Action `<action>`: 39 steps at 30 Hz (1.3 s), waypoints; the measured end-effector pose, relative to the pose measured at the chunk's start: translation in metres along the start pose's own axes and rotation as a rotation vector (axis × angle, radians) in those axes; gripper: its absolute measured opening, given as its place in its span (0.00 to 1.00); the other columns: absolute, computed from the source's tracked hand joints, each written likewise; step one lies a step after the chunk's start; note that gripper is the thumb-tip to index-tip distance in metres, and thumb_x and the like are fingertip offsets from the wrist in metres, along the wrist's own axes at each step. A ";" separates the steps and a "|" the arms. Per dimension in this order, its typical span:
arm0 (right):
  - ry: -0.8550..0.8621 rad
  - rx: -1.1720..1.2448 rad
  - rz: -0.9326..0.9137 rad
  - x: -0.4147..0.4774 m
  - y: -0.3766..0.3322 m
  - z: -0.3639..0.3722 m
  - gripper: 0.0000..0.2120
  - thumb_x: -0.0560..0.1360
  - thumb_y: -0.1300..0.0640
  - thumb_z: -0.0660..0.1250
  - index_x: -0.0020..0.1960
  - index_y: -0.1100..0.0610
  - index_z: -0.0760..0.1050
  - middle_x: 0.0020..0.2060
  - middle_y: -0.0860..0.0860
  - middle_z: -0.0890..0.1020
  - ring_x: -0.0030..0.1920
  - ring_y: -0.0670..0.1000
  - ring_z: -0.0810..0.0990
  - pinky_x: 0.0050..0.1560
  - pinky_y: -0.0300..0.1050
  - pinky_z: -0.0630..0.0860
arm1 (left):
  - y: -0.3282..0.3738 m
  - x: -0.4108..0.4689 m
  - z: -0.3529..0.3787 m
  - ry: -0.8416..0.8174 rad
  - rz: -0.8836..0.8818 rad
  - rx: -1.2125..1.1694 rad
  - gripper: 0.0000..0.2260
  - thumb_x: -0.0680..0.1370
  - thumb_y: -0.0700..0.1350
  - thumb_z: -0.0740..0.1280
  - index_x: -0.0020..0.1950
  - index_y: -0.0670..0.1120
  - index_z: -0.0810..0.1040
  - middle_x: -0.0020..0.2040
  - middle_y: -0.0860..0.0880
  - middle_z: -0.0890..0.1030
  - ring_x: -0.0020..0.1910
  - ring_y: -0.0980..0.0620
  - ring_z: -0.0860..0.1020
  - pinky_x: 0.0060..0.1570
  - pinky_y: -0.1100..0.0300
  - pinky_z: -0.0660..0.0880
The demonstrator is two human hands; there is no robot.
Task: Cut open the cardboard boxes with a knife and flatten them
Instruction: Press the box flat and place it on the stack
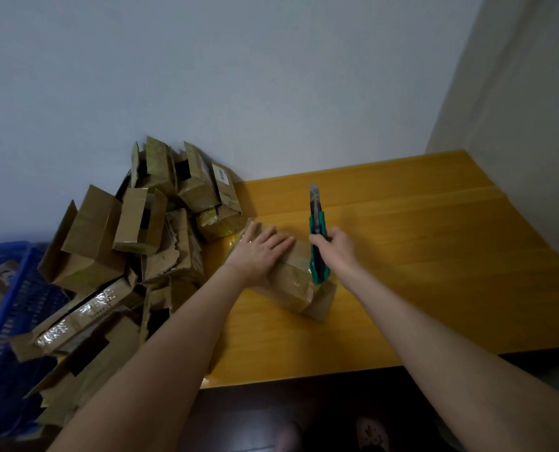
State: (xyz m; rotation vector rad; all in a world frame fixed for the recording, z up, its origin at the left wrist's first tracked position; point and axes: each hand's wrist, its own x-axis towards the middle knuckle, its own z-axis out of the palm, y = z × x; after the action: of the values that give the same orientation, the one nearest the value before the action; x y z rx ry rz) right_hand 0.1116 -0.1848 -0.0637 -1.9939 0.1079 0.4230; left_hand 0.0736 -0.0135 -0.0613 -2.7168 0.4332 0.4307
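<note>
**Entry: one box under the hand, knife raised**

Left hand (259, 247) is lying flat, fingers straight and spread, pressing down on the top face of a cardboard box (291, 288). The box is sitting on the yellow wooden table (434, 272), near its left edge, with glossy tape running across it. Its near end is looking crushed, with a flap sticking out at the lower right.

Right hand (335, 247) is gripping a teal utility knife (315, 223), fingers curled round the handle. The blade is extended and pointing up and away, toward the wall (271, 76), clear of the cardboard. The butt of the handle is hanging over the right end of the box; contact cannot be judged.

A pile of boxes (134, 230) is filling the left end of the table and leaning against the wall. Most are showing open flaps and torn edges, and one is carrying a printed label. The pile is lying just beside the held box.

A blue slatted crate (20, 272) is standing at far left, with more cardboard inside it.

Below the table edge, two feet (371, 430) are showing on a dark floor.
</note>
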 end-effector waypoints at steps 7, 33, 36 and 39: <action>-0.127 0.006 0.100 0.018 -0.002 0.027 0.12 0.80 0.51 0.59 0.58 0.58 0.67 0.53 0.56 0.75 0.51 0.56 0.76 0.51 0.53 0.74 | 0.008 -0.034 0.019 0.276 -0.786 -0.653 0.36 0.79 0.44 0.65 0.80 0.45 0.46 0.78 0.41 0.51 0.76 0.42 0.57 0.72 0.46 0.62; -0.183 0.504 0.426 -0.014 0.036 0.021 0.17 0.81 0.54 0.58 0.67 0.59 0.66 0.57 0.58 0.79 0.54 0.56 0.77 0.51 0.51 0.74 | 0.055 0.010 -0.003 -0.219 -0.741 -0.731 0.62 0.65 0.65 0.75 0.78 0.46 0.32 0.78 0.43 0.49 0.75 0.40 0.54 0.68 0.31 0.59; -0.140 0.401 0.314 -0.015 0.037 0.010 0.14 0.81 0.54 0.58 0.64 0.58 0.66 0.48 0.54 0.83 0.49 0.54 0.80 0.51 0.51 0.76 | 0.048 0.014 -0.004 -0.156 -0.597 -0.604 0.61 0.66 0.64 0.75 0.77 0.47 0.32 0.79 0.43 0.47 0.76 0.39 0.53 0.71 0.33 0.56; -0.093 0.197 0.157 -0.018 0.037 -0.006 0.10 0.81 0.52 0.60 0.57 0.57 0.69 0.38 0.52 0.82 0.39 0.51 0.81 0.45 0.50 0.77 | 0.039 0.015 -0.005 -0.130 -0.439 -0.415 0.61 0.67 0.63 0.75 0.77 0.46 0.30 0.80 0.44 0.42 0.78 0.40 0.48 0.72 0.32 0.49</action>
State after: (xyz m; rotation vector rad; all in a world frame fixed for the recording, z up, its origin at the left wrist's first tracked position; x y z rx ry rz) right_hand 0.0866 -0.2086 -0.0872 -1.7750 0.2403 0.5831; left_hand 0.0742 -0.0538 -0.0739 -3.0305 -0.3238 0.6194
